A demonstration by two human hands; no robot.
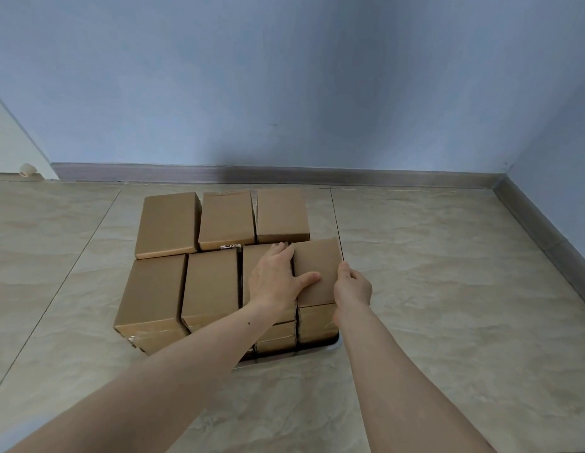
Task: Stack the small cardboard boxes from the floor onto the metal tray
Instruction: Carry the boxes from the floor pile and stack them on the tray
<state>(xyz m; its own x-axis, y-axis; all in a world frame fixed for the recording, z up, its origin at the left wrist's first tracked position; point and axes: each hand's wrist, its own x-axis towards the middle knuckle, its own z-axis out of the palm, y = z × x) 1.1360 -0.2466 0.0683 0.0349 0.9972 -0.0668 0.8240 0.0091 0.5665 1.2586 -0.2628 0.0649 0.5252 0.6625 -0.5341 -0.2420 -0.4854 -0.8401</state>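
pressing top box [317, 273] with flat left hand [274, 280]; right hand [352, 289] fingers pinching its edge; label [229, 246] unreadable.

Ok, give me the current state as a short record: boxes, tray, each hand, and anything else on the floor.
boxes: seven cardboard box tops show, three at the back, four in front, stacked in layers
tray: metal tray, only its near right corner shows under the stack
left hand: left hand lies flat across the two right front boxes
right hand: right hand grips the right edge of the front right box
other: tape roll by the far left wall
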